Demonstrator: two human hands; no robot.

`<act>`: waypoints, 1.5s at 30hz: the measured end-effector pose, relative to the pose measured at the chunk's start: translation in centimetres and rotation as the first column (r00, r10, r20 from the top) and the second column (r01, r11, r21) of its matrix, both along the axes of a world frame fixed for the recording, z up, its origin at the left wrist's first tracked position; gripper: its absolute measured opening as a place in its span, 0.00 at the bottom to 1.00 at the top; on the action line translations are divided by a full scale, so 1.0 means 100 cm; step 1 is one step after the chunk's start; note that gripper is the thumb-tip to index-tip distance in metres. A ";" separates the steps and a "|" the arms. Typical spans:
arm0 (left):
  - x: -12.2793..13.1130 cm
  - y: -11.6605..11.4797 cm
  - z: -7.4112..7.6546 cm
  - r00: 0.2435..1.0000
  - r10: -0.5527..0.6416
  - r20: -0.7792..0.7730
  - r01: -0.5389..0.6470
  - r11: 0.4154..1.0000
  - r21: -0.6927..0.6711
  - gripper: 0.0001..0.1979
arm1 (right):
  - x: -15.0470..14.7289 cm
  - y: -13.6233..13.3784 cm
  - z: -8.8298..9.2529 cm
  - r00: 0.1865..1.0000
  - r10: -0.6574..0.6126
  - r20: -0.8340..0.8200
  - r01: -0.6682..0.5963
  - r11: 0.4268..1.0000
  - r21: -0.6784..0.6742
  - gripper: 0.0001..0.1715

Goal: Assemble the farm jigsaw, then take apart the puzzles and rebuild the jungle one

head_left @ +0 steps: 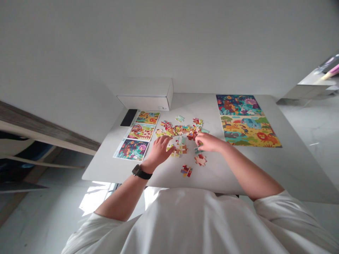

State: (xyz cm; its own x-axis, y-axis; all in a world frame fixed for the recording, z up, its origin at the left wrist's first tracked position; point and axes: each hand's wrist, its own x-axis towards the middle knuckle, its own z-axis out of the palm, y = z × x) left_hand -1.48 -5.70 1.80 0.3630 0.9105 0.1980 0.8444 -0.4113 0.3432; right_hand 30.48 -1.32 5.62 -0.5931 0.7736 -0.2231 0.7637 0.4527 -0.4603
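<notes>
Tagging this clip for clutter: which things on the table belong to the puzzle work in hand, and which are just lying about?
In hand: left hand, right hand, loose puzzle pieces, small joined cluster.
Lying about: white box, phone, picture cards, finished puzzles, all untouched.

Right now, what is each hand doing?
Left hand: open, fingertips at the pieces.
Right hand: curled over pieces; cannot tell if holding one.
</notes>
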 end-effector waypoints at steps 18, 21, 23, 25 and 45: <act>0.025 -0.048 -0.046 0.997 -0.060 -0.049 0.060 0.998 -0.009 0.23 | 0.024 -0.075 -0.053 0.985 0.004 -0.171 0.038 0.969 0.243 0.16; 0.040 -0.031 -0.051 0.997 -0.066 -0.031 0.066 0.998 -0.021 0.23 | 0.018 -0.077 -0.058 0.988 -0.033 -0.150 0.079 0.948 0.310 0.14; 0.049 -0.020 -0.050 0.993 -0.114 -0.014 0.114 0.993 -0.034 0.25 | 0.013 -0.072 -0.057 0.987 -0.075 -0.143 0.122 0.924 0.362 0.13; 0.051 -0.009 -0.045 0.988 -0.156 0.004 0.156 0.987 -0.031 0.25 | 0.012 -0.064 -0.053 0.983 -0.122 -0.140 0.168 0.905 0.391 0.14; 0.023 0.092 -0.033 0.990 -0.137 0.034 0.140 0.985 -0.100 0.31 | 0.014 0.034 -0.033 0.849 -0.499 0.176 0.483 0.866 0.128 0.37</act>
State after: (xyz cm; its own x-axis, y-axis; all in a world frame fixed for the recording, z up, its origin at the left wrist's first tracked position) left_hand 0.83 3.51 -1.46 0.4827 0.8677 0.1182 0.7717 -0.4853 0.4109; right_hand 31.93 2.07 2.30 -0.0817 0.9714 -0.2230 0.9661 0.0222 -0.2570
